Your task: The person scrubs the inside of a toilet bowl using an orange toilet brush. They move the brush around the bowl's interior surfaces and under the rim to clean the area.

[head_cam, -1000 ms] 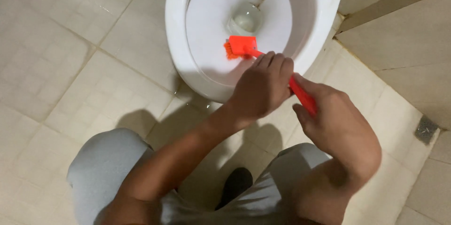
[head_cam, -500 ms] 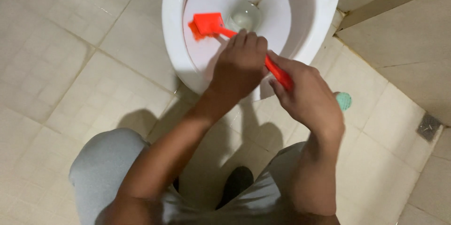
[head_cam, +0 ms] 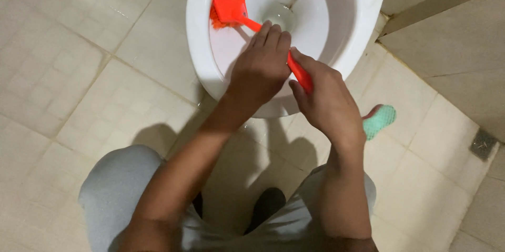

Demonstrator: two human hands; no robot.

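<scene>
Since the earlier frames, the orange brush head has been sliding from the bowl's near side up to its left inner wall. Nearest the camera, grey-clad knees (head_cam: 118,189) are bending over the beige tiled floor (head_cam: 79,73). Farther out, the right hand (head_cam: 329,102) is gripping the rear of the orange toilet brush (head_cam: 247,20), fingers closed around its handle. Just ahead, the left hand (head_cam: 260,68) is wrapping the handle's middle, fingers curled over it. Beside the right wrist, a green scrubber (head_cam: 380,120) is lying on the floor. Beyond, the bristles are pressing against the white toilet bowl (head_cam: 202,52), near its drain.
</scene>
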